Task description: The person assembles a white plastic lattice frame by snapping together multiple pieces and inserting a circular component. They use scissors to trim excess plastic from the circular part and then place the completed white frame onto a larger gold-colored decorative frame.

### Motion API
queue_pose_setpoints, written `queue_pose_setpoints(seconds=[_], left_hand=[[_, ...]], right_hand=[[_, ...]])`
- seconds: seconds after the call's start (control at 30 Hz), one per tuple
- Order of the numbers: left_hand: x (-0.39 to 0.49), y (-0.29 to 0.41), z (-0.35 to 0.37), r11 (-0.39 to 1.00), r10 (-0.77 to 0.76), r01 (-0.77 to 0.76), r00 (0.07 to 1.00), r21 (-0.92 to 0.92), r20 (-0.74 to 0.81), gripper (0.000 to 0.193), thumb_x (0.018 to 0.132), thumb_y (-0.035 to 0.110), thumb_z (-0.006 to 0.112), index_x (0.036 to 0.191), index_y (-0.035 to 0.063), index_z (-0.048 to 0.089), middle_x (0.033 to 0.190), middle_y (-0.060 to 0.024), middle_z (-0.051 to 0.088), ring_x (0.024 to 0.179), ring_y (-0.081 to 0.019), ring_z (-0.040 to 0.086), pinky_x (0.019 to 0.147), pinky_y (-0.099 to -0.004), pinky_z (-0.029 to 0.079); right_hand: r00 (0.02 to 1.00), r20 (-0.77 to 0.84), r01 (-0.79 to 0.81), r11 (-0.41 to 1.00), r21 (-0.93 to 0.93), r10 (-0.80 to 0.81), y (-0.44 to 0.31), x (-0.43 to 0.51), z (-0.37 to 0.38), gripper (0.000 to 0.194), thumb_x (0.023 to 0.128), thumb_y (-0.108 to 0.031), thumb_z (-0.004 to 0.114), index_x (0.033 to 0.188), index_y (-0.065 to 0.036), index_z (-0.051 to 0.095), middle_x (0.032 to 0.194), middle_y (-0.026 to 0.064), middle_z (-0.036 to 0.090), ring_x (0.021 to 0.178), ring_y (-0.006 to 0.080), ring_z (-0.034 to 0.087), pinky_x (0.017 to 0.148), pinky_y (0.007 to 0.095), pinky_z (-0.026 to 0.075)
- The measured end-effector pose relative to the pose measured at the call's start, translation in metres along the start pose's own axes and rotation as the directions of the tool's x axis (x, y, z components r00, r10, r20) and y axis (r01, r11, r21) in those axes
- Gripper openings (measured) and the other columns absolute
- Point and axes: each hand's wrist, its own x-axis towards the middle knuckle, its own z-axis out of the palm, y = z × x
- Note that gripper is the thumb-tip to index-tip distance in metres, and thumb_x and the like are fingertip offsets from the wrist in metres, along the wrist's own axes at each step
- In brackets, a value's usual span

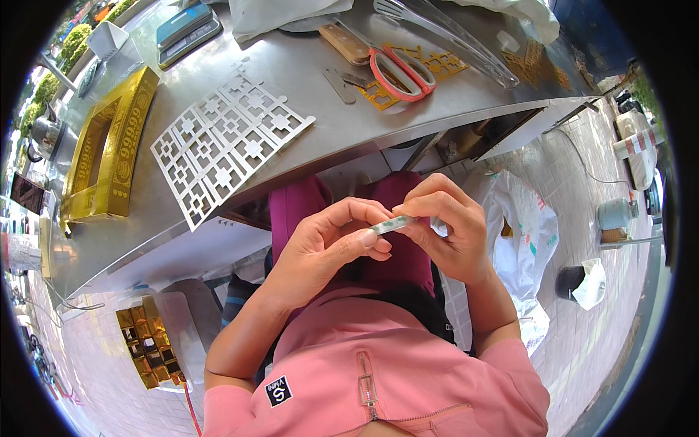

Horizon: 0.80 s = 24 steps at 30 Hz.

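Observation:
Above my lap, both hands are on a slim whitish piece with green marks (pixel 392 224), seen edge-on; it looks like a narrow roll of tape, but I cannot tell for certain. My left hand (pixel 327 246) pinches its left end between thumb and fingers. At the other end, the fingertips of my right hand (pixel 450 226) grip it. Beyond them, a white lattice sheet with square cut-outs (pixel 224 143) lies on the metal table (pixel 322 134), its near corner over the edge. Scissors with red handles (pixel 403 74) rest partly on a gold lattice sheet (pixel 380 98).
An open-topped gold cardboard frame (pixel 112 153) stands on the table's left. Behind are a blue-topped device (pixel 188 33), a wooden handle (pixel 344 43) and a slotted spatula (pixel 437 27). A gold lattice piece (pixel 150 343) sits low left; a white plastic bag (pixel 519 235) hangs at right.

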Motion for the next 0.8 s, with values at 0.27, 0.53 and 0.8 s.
queue_pose_setpoints(seconds=[0.27,0.53,0.8], left_hand=[[0.001,-0.004,-0.007,0.997,-0.073,0.073,0.997,-0.036,0.002,0.011,0.099,0.002,0.065,0.109,-0.0007,0.066,0.125,-0.0086,0.057,0.100,-0.0159,0.070,0.096,-0.0345,0.059],[0.002,-0.008,-0.010,1.000,0.028,-0.028,0.999,0.011,-0.037,0.018,0.105,0.012,0.070,0.119,0.0019,0.067,0.128,-0.0062,0.065,0.107,-0.0121,0.066,0.097,-0.0300,0.056],[-0.001,-0.013,0.004,0.899,0.250,-0.136,0.940,0.417,-0.233,0.025,0.106,0.013,0.069,0.126,-0.0020,0.065,0.115,-0.0080,0.075,0.109,-0.0129,0.071,0.098,-0.0284,0.055]], right_hand=[[0.988,0.052,0.148,0.986,-0.079,-0.145,0.002,0.001,0.002,0.023,0.084,-0.001,0.084,0.105,-0.004,0.076,0.095,0.0064,0.068,0.082,0.0244,0.064,0.068,0.0351,0.053],[0.976,0.061,0.217,0.946,-0.240,-0.208,0.000,0.006,0.000,0.028,0.079,0.000,0.085,0.105,-0.006,0.076,0.094,0.0053,0.066,0.082,0.0245,0.064,0.066,0.0361,0.053],[0.958,0.069,0.274,0.818,-0.506,-0.278,0.004,0.011,0.003,0.031,0.074,-0.001,0.082,0.104,-0.008,0.076,0.096,0.0026,0.063,0.083,0.0205,0.065,0.063,0.0318,0.056]])
